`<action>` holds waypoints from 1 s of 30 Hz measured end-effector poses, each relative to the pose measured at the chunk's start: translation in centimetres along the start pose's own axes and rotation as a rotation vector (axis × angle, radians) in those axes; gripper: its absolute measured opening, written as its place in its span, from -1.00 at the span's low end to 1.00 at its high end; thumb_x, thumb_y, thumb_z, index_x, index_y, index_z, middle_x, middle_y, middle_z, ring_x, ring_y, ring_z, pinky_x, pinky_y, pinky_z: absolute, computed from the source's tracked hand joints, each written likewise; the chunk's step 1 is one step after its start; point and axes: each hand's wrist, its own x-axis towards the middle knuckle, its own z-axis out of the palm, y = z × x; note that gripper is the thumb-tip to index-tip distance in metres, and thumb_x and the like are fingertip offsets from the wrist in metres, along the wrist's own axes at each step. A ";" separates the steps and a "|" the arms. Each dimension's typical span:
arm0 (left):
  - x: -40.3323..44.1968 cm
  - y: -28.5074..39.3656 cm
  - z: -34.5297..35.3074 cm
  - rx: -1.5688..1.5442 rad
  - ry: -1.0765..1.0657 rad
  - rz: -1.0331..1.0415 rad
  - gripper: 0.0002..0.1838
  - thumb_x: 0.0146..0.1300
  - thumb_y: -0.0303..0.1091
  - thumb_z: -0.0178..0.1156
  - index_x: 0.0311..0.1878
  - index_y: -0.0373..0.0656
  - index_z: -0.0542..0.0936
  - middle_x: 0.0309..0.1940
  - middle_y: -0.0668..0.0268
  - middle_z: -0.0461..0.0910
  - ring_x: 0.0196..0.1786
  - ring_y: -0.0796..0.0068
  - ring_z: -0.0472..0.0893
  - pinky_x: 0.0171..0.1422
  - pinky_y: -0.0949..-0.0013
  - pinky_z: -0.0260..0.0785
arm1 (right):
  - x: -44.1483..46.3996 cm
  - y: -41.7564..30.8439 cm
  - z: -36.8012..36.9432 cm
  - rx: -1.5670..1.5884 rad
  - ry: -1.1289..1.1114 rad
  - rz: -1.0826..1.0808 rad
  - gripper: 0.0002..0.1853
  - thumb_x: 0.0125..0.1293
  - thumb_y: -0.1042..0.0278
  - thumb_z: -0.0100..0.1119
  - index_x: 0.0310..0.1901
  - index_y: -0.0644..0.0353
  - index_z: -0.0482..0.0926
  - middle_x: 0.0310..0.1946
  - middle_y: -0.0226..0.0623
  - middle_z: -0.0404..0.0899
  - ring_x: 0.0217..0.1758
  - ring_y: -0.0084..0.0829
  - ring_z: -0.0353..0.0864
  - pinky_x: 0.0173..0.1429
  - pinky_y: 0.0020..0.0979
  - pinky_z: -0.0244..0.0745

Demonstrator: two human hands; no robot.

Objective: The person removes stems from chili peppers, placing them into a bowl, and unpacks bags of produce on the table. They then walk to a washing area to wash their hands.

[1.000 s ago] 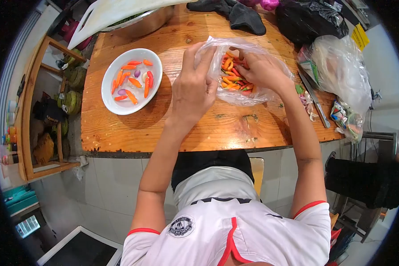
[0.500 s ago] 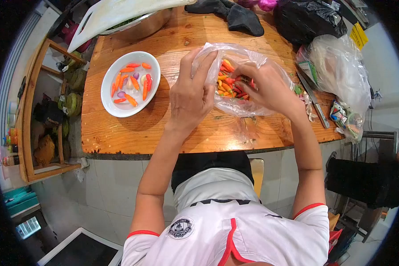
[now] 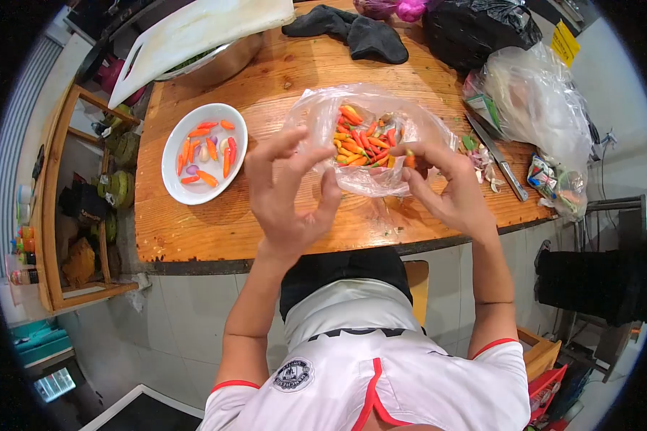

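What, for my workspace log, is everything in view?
Table: one, brown wood, centre
Bowl: one, white, table's left
Bowl chillies: several, reddish, inside
Bulbs: few, purple and pale, same bowl
Clear bag: one, colourless, centre
Bagged chillies: many, red to yellow, inside
Knife: one, silver, table's right
Metal bowl: one, silver, far left
Cutting board: one, white, over it
Dark cloth: count unclear, grey, far side
Black bag: one, black, far right
Large bag: one, whitish, right edge
Wooden frame: one, brown, left edge
Shirt: one, white, worn
Left hand: one, bare, at bag's left
Right hand: one, bare, pinching orange chilli
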 end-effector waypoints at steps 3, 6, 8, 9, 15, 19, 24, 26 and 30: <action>-0.2 1.4 0.4 -0.045 -0.123 -0.048 -0.66 0.02 -0.58 0.31 -0.07 -0.15 0.64 -0.06 0.16 0.56 0.02 0.26 0.56 0.06 0.28 0.44 | 0.2 -0.2 0.4 0.023 0.003 0.025 -0.59 0.18 0.53 0.27 0.10 0.30 0.52 -0.48 -0.21 0.58 -0.48 -0.48 0.52 -0.33 -0.44 0.45; -0.7 2.2 0.8 -0.153 -0.208 -0.247 -0.65 0.06 -0.61 0.31 -0.03 -0.20 0.63 -0.09 0.18 0.59 -0.06 0.36 0.62 -0.02 0.37 0.49 | 0.5 -0.8 0.5 0.034 -0.033 0.070 -0.63 0.19 0.55 0.27 0.05 0.33 0.49 -0.44 -0.21 0.60 -0.45 -0.48 0.56 -0.30 -0.44 0.47; -1.0 2.8 0.7 -0.300 -0.233 -0.402 -0.66 0.09 -0.60 0.32 -0.02 -0.23 0.63 -0.07 0.18 0.59 -0.08 0.42 0.63 -0.05 0.42 0.51 | 0.4 -0.5 0.9 0.107 -0.048 0.032 -0.70 0.19 0.56 0.27 -0.04 0.33 0.48 -0.44 -0.22 0.60 -0.40 -0.47 0.60 -0.28 -0.44 0.49; -0.9 3.2 0.6 -0.392 -0.234 -0.465 -0.67 0.10 -0.59 0.32 -0.02 -0.24 0.63 -0.06 0.18 0.59 -0.09 0.45 0.63 -0.06 0.45 0.51 | 0.1 0.0 1.6 0.193 -0.044 -0.004 -0.74 0.19 0.55 0.27 -0.10 0.31 0.48 -0.44 -0.22 0.60 -0.38 -0.47 0.63 -0.27 -0.43 0.50; -2.6 3.1 0.0 -0.790 -0.406 -0.608 -0.74 0.17 -0.57 0.31 -0.04 -0.28 0.65 -0.10 0.23 0.63 -0.12 0.50 0.65 -0.10 0.46 0.56 | -1.6 -1.5 2.4 0.409 -0.250 0.041 -0.48 0.18 0.52 0.33 0.07 0.21 0.23 -0.44 -0.26 0.66 -0.34 -0.49 0.69 -0.23 -0.45 0.52; -3.2 2.1 -0.4 -0.991 -0.347 -0.880 -0.80 0.22 -0.53 0.31 -0.09 -0.33 0.64 -0.18 0.23 0.67 -0.15 0.52 0.67 -0.14 0.51 0.55 | -1.2 -2.2 1.3 0.434 -0.271 0.092 -0.57 0.18 0.48 0.37 0.03 0.29 0.40 -0.42 -0.31 0.64 -0.35 -0.56 0.64 -0.26 -0.52 0.48; -2.2 1.9 -0.5 -0.987 -0.430 -0.969 -0.82 0.25 -0.49 0.30 -0.11 -0.35 0.63 -0.28 0.27 0.69 -0.24 0.57 0.68 -0.20 0.55 0.53 | -0.4 -2.4 1.1 0.281 -0.085 -0.010 -0.75 0.16 0.47 0.37 -0.13 0.34 0.65 -0.38 -0.34 0.65 -0.32 -0.61 0.59 -0.26 -0.54 0.44; -2.4 2.1 -0.2 -0.954 -0.455 -0.940 -0.82 0.24 -0.49 0.30 -0.11 -0.34 0.63 -0.30 0.28 0.69 -0.27 0.59 0.68 -0.22 0.56 0.52 | -0.3 -2.4 1.4 0.275 -0.103 -0.032 -0.79 0.14 0.48 0.38 -0.18 0.31 0.65 -0.40 -0.33 0.64 -0.33 -0.56 0.59 -0.25 -0.51 0.45; -2.8 2.4 -0.3 -0.780 -0.514 -0.875 -0.83 0.16 -0.51 0.36 -0.18 -0.31 0.65 -0.31 0.30 0.69 -0.32 0.61 0.65 -0.26 0.55 0.48 | -0.6 -1.8 1.8 0.218 -0.152 -0.067 -0.85 0.11 0.50 0.38 -0.27 0.28 0.65 -0.39 -0.30 0.63 -0.35 -0.46 0.60 -0.24 -0.47 0.46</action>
